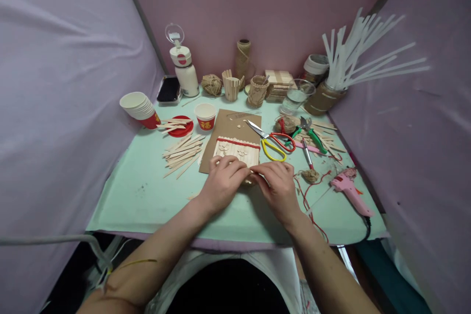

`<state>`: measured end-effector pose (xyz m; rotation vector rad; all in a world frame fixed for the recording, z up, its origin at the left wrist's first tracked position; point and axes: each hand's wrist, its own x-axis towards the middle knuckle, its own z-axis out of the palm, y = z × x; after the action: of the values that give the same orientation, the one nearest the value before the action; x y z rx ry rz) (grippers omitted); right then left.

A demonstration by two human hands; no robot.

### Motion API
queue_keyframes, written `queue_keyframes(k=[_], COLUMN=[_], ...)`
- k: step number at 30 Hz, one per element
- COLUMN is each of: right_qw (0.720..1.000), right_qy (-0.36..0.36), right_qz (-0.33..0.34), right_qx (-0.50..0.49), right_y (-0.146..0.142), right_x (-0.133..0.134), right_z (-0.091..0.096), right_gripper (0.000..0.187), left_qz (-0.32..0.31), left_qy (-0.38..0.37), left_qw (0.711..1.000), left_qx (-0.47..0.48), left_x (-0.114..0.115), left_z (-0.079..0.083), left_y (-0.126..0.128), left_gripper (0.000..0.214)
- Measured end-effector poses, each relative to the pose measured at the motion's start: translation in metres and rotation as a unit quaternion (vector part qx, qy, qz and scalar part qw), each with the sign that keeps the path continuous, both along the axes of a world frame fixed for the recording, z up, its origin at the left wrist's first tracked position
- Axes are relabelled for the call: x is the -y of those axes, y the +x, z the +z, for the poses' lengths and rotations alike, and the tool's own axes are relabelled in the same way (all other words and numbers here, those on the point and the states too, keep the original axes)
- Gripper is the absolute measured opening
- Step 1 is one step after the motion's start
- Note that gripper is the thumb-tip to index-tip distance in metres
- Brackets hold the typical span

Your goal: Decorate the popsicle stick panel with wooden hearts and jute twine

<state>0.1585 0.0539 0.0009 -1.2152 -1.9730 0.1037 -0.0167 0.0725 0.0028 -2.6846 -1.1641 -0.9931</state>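
Observation:
A pale craft-stick panel [241, 148] with scalloped top edge, a red cord across it and small wooden flower shapes lies on a brown cardboard sheet [221, 127]. My left hand [225, 179] is closed over its lower left part, fingers curled on the sticks. At the lower right corner my right hand [276, 184] pinches with thumb and forefinger, its tips meeting those of the left. Whatever small piece is between the fingertips is hidden. Scissors [270, 138] with one red and one yellow handle lie open just right of the panel.
Loose craft sticks [184, 154] and a paper cup [205, 117] are at left. On the right lie green-handled pliers [312, 136], red cord [307, 203] and a pink glue gun [351, 191]. A glass of water [296, 98] and a jar of glue sticks [324, 99] stand behind.

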Motion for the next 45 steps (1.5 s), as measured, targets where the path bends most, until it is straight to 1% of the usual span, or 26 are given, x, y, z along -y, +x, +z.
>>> queue_keyframes(k=[5,11,14,18,23,27,32,35,41,45], right_qw=[0.999,0.996,0.995,0.993,0.992,0.992,0.993,0.993,0.993,0.993], right_qy=[-0.018,-0.052,-0.061,-0.070,-0.074,-0.074,-0.070,-0.071,-0.077,-0.088], right_qz=[-0.029,-0.064,-0.077,-0.091,-0.096,-0.098,-0.091,-0.091,-0.088,-0.069], right_qx=[-0.010,-0.036,-0.025,0.008,0.026,0.028,0.027,0.026,0.034,0.031], right_y=[-0.003,-0.011,-0.014,-0.013,-0.010,-0.008,-0.006,-0.006,-0.008,-0.008], right_x=[0.005,0.011,0.011,0.012,0.014,0.014,0.014,0.013,0.011,0.010], right_z=[0.001,0.001,0.000,0.002,0.006,0.006,0.005,0.006,0.006,0.006], right_gripper=[0.003,0.004,0.005,0.006,0.011,0.011,0.008,0.009,0.009,0.009], left_qz=[0.015,-0.010,0.000,0.028,0.062,0.083,0.066,0.062,0.054,0.055], left_qy=[-0.030,0.033,0.020,-0.019,-0.021,-0.044,-0.051,-0.044,-0.041,-0.041], left_qw=[0.999,0.998,0.999,0.998,0.997,0.993,0.995,0.996,0.997,0.997], left_qx=[-0.015,-0.043,-0.051,-0.044,0.042,0.073,0.060,0.051,0.036,0.025], left_x=[-0.005,-0.012,-0.012,-0.002,0.019,0.025,0.020,0.020,0.023,0.025], left_z=[0.002,0.013,0.014,0.010,-0.001,-0.007,-0.003,-0.002,-0.006,-0.010], left_y=[-0.006,-0.011,-0.014,-0.019,-0.022,-0.023,-0.019,-0.016,-0.018,-0.017], left_gripper=[0.013,0.013,0.013,0.018,0.020,0.017,0.014,0.015,0.022,0.026])
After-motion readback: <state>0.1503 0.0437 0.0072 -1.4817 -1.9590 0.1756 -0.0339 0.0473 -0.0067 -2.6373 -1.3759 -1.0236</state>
